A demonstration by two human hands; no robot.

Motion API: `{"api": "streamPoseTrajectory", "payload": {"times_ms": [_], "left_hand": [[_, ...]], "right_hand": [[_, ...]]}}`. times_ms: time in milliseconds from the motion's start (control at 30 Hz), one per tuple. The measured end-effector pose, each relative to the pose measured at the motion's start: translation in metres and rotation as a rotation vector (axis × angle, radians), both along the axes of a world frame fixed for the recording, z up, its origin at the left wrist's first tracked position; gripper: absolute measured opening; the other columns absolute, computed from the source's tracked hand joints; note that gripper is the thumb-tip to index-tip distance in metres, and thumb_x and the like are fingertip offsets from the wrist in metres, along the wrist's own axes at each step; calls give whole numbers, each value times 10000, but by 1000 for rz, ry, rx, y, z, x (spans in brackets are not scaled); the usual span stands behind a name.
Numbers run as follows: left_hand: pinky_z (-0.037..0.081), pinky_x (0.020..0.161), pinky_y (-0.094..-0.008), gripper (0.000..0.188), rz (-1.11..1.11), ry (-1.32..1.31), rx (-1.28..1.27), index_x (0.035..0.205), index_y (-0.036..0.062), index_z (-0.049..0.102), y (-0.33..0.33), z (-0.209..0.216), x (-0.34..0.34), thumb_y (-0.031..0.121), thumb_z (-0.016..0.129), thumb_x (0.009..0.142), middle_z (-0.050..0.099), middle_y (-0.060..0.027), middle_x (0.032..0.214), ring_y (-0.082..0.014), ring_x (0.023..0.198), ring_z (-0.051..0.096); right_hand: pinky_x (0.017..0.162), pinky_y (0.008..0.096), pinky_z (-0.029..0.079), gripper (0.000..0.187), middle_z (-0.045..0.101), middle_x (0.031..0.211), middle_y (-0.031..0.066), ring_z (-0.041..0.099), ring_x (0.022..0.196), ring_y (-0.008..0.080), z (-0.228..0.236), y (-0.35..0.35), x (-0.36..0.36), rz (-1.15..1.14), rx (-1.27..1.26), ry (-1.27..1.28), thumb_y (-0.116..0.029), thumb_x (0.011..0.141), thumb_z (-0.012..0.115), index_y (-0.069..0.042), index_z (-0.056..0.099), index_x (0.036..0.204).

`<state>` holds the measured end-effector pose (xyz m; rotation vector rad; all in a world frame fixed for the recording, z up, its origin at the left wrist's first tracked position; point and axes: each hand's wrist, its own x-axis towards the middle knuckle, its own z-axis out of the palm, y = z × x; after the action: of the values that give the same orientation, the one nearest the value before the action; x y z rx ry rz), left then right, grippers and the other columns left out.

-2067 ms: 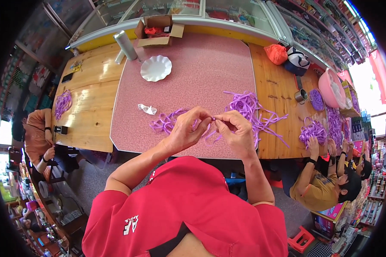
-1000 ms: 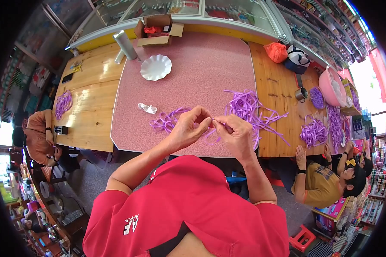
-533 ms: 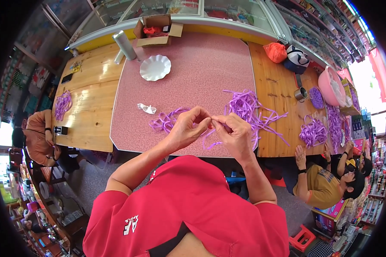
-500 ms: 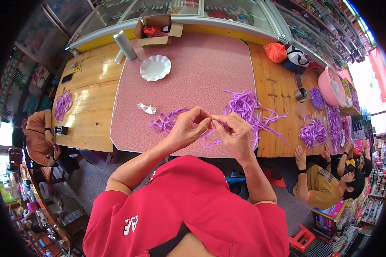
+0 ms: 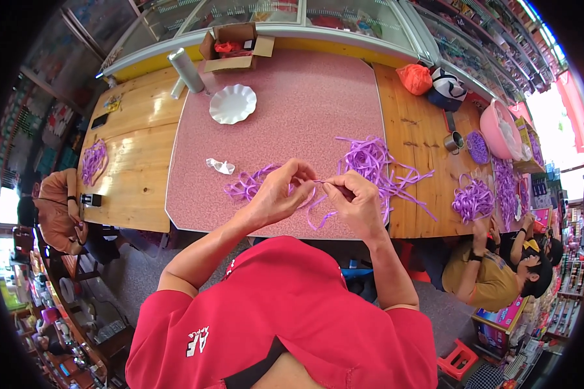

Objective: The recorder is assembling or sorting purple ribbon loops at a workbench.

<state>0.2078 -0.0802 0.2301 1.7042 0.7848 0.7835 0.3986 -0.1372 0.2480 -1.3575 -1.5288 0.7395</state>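
Note:
My left hand and my right hand are raised close together over the near edge of the pink tabletop. Both are closed in a pinch, and a thin stretch of purple ribbon runs between the fingertips. A loose end of ribbon hangs in a loop beneath the right hand. Behind and beside the right hand lies a tangled pile of purple ribbons. A smaller bunch of purple ribbons rests by the left hand, partly covered by it.
Beyond my hands are a crumpled white piece, a white scalloped plate, a silver cylinder and an open cardboard box. Co-workers sit at both sides. To the right stand a metal mug and a pink basin.
My fingertips have drawn slightly apart, and a short stretch of ribbon now shows between them. At right, the co-worker's hand has moved toward the ribbon pile there.

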Motion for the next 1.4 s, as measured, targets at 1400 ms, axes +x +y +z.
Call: {"api": "streamPoseTrajectory", "payload": {"times_ms": [1400], "left_hand": [[460, 820, -252, 274, -428, 296, -309, 1075, 21, 638, 68, -53, -79, 262, 517, 1028, 630, -3, 944, -83, 911, 562]], "right_hand": [[441, 194, 231, 133, 473, 647, -80, 328, 500, -1, -82, -35, 179, -674, -99, 425, -163, 921, 685, -31, 676, 918]]}}
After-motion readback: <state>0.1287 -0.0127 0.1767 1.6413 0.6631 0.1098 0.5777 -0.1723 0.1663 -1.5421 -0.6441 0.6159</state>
